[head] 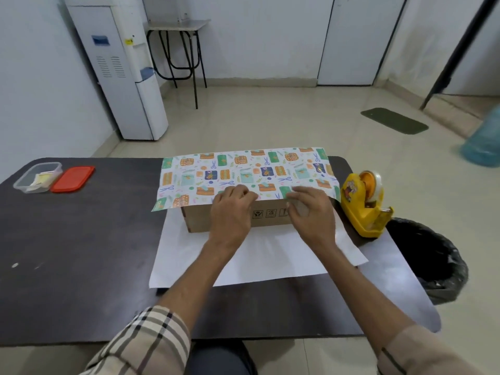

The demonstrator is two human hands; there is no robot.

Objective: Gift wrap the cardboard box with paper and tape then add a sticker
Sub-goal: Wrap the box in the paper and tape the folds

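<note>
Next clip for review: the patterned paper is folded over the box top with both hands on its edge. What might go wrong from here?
1. The patterned paper lies askew on the cardboard box, its left corner overhanging; taping now may fix a crooked wrap.
2. The tape dispenser stands off to the right; if the right hand leaves to reach it, the left hand alone may let the flap slide back.
</note>
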